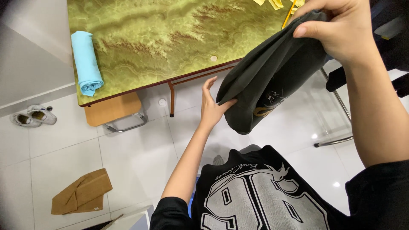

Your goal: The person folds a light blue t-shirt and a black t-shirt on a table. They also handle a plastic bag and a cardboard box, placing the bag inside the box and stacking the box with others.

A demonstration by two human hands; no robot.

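Right hand (336,32): fingers pinching the dark garment (272,72) at its top edge; held above the floor, off the tabletop (170,38)
Left hand (211,106): fingers together, pressed flat against the garment's side
Tabletop: rolled blue cloth (86,61)
Floor: brown cloth (81,194)

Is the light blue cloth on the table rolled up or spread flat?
Rolled up. The light blue cloth lies as a tight tube near the edge of the green marbled table, its layered end showing at the front.

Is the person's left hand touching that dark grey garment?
Touching. The head view shows the left hand with its thumb pressed against the lower fold of the dark grey garment.
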